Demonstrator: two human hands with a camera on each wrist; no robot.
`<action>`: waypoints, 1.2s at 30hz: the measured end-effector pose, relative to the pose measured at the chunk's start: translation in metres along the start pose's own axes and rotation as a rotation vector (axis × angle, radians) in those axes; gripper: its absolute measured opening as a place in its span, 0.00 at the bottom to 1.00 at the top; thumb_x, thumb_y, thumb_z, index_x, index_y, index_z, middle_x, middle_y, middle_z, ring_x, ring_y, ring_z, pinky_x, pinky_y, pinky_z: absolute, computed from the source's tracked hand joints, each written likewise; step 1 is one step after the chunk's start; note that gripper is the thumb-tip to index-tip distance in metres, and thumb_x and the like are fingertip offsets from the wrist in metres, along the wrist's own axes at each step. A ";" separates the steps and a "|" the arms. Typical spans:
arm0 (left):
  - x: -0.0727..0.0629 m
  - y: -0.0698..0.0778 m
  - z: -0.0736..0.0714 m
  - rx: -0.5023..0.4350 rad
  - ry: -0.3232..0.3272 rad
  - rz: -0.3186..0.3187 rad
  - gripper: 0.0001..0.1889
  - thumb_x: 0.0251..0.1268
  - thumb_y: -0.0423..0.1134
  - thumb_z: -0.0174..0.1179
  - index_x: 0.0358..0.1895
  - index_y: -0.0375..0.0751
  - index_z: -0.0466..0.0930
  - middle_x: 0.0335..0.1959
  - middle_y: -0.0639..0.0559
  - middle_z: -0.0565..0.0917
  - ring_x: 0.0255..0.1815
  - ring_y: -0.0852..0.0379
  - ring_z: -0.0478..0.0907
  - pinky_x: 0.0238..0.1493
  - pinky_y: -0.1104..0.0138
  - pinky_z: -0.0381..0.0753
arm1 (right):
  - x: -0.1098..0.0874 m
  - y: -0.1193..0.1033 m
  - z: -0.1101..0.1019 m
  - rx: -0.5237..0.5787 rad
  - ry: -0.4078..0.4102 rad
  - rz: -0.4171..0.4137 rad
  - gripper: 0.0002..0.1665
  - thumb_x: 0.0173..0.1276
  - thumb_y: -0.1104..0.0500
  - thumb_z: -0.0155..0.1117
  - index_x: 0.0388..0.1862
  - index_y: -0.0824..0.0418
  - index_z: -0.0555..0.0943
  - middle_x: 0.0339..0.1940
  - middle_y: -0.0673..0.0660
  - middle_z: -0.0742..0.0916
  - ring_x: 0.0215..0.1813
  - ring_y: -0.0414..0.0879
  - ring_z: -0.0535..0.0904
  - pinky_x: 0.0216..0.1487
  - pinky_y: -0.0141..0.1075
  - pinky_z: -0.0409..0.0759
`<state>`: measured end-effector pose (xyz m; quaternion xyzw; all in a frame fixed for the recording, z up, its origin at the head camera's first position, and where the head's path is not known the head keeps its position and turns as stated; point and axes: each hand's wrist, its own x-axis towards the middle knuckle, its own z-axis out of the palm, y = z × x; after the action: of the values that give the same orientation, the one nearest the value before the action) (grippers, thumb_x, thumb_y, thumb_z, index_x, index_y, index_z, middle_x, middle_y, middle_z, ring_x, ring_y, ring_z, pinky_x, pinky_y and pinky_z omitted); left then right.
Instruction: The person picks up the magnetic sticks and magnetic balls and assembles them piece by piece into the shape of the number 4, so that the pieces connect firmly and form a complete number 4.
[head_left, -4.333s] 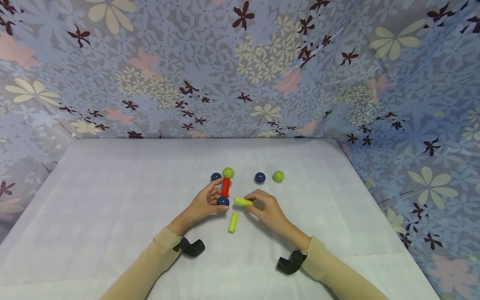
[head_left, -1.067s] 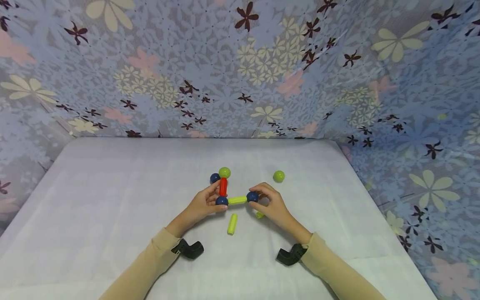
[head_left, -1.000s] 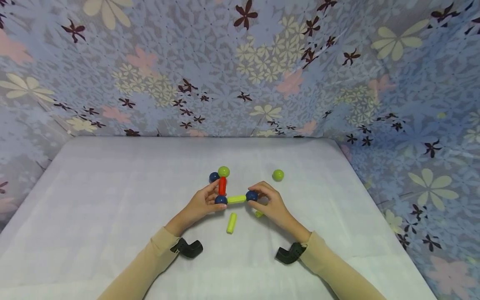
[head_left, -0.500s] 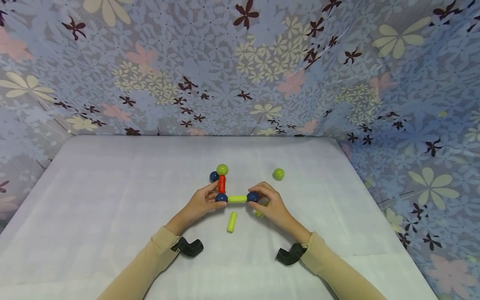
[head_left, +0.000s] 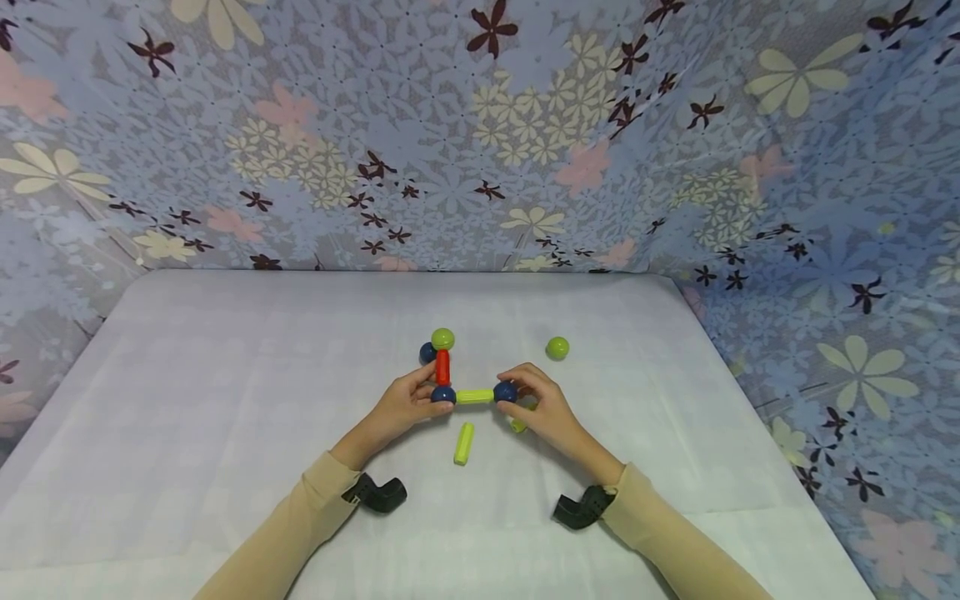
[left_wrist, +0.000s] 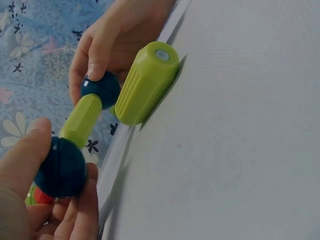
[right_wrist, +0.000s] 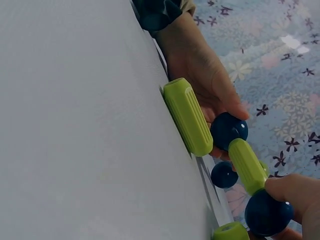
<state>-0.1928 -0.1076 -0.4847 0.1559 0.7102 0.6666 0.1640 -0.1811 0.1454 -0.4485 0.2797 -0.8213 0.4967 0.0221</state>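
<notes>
With thumb and fingers, my left hand (head_left: 401,410) grips a dark blue ball (head_left: 444,395). A red rod (head_left: 442,367) runs from that ball to a green ball (head_left: 443,338) at its far end. A yellow-green ribbed rod (head_left: 475,397) bridges to a second dark blue ball (head_left: 506,392), pinched by my right hand (head_left: 543,412). Both wrist views show this yellow-green rod (left_wrist: 81,121) meeting a ball at each end. Closer to me, a loose yellow-green rod (head_left: 463,443) lies on the table; another yellow-green rod (head_left: 519,424) is partly hidden under my right hand.
Behind the red rod a loose dark blue ball (head_left: 427,353) sits on the white-covered table (head_left: 247,358). Further right lies a loose green ball (head_left: 557,347). Floral fabric (head_left: 420,133) rises along the table's back edge and right side.
About four seconds ago my right hand held the yellow-green rod apart from the left ball. The rod now joins it, and the blue ball from the back is at its other end.
</notes>
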 end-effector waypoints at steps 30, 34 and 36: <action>-0.004 -0.007 0.022 0.485 0.191 0.198 0.23 0.53 0.40 0.70 0.54 0.40 0.80 0.38 0.48 0.85 0.31 0.62 0.76 0.34 0.75 0.76 | -0.013 0.013 -0.004 -0.044 -0.013 0.038 0.18 0.57 0.70 0.68 0.48 0.73 0.79 0.44 0.65 0.82 0.45 0.56 0.78 0.46 0.43 0.79; -0.003 -0.006 0.021 0.515 0.209 0.228 0.22 0.52 0.41 0.71 0.52 0.39 0.81 0.31 0.49 0.83 0.25 0.63 0.68 0.28 0.74 0.69 | -0.013 0.028 -0.002 -0.064 -0.004 0.032 0.19 0.57 0.69 0.69 0.49 0.72 0.79 0.45 0.65 0.82 0.45 0.56 0.78 0.46 0.42 0.79; -0.003 -0.006 0.021 0.509 0.212 0.235 0.22 0.52 0.41 0.71 0.52 0.38 0.81 0.32 0.49 0.83 0.27 0.63 0.69 0.29 0.75 0.70 | -0.013 0.037 -0.001 -0.072 0.001 0.024 0.20 0.57 0.68 0.69 0.50 0.71 0.79 0.46 0.64 0.82 0.46 0.56 0.78 0.46 0.41 0.79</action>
<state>-0.1810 -0.0902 -0.4916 0.2029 0.8447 0.4942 -0.0337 -0.1878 0.1646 -0.4819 0.2684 -0.8421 0.4671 0.0267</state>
